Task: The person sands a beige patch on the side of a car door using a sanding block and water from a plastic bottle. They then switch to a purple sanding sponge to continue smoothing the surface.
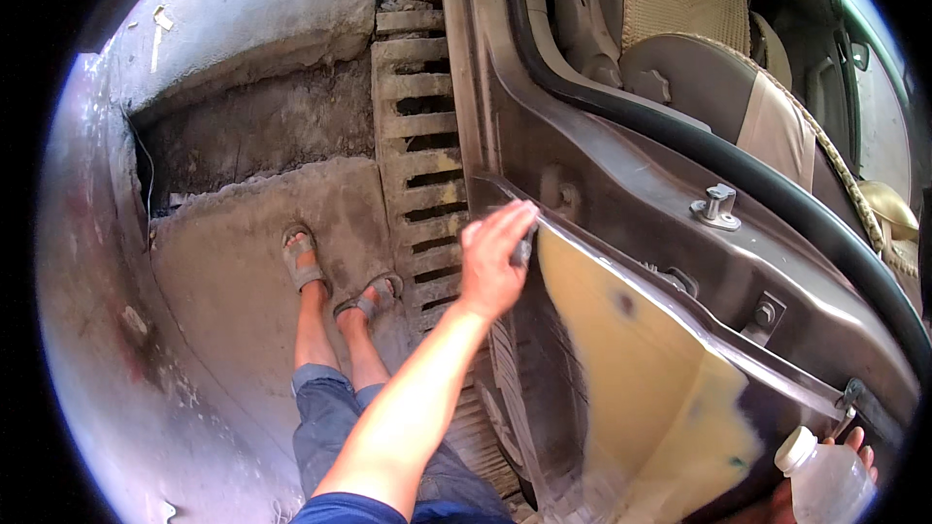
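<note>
My left hand point(493, 257) reaches forward and presses a small dark grey piece point(522, 252), seemingly abrasive paper, flat against the upper edge of a car body panel. That panel carries a large patch of pale yellow filler point(631, 369) with a dark spot near its top. At the lower right, my right hand point(856, 441) grips a clear plastic bottle point(827, 483) with a white cap, held close to the panel's lower end. Only the fingertips of that hand show.
The car's door opening shows a black rubber seal point(680, 136), a metal door striker point(716, 206) and a beige seat point(718, 78) inside. A concrete drain grate point(417, 116) runs beside the car. My sandalled feet point(335, 281) stand on worn concrete; a tyre point(505, 398) sits below the panel.
</note>
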The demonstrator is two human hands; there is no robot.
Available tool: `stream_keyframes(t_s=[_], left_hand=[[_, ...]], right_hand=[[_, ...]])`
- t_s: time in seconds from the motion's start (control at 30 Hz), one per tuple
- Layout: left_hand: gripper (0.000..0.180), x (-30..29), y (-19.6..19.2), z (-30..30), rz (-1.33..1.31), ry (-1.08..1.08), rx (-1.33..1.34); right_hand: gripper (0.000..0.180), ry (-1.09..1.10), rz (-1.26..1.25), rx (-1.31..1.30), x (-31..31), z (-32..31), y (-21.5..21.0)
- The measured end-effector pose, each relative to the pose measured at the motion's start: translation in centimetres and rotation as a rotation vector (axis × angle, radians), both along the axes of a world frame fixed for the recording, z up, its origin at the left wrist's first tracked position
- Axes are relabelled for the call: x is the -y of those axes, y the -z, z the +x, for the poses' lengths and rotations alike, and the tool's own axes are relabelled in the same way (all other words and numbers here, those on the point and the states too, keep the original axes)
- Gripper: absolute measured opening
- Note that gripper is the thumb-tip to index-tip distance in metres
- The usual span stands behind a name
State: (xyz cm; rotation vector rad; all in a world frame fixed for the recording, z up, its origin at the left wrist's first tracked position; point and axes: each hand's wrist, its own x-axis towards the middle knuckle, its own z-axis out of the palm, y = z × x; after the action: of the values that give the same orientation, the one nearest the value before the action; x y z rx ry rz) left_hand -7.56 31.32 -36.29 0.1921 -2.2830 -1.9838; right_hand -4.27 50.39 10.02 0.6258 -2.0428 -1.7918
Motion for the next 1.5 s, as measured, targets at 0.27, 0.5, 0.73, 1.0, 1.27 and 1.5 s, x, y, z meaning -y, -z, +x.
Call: stream_keyframes(t_s=[0.27, 0.5, 0.73, 1.0, 1.27, 1.5], left_hand=[[0.048, 0.2, -6.5, 0.0, 0.090, -0.046, -0.161], [0.054, 0.5, -1.8, -0.1, 0.051, -0.006, -0.034], [0.050, 1.2, -8.0, -0.8, 0.093, -0.003, -0.213], [0.048, 1.3, -11.8, -1.0, 0.196, -0.010, -0.207], [0.040, 1.8, -8.3, -1.8, 0.121, -0.025, -0.174], [0.045, 1.9, -9.3, -2.0, 0.080, 0.007, -0.200]], right_hand=[[0.031, 0.035, -0.011, 0.011, -0.7, 0.3, -0.2], [0.032, 0.037, -0.015, 0.022, -0.4, 0.4, -0.7], [0.033, 0.060, -0.018, 0.030, -0.5, 0.7, -0.4], [0.034, 0.072, -0.015, 0.030, -0.1, 0.9, -0.6], [0.035, 0.076, -0.020, 0.028, 0.0, 0.8, -1.0], [0.036, 0.096, -0.010, 0.023, 0.6, 1.4, -0.8]])
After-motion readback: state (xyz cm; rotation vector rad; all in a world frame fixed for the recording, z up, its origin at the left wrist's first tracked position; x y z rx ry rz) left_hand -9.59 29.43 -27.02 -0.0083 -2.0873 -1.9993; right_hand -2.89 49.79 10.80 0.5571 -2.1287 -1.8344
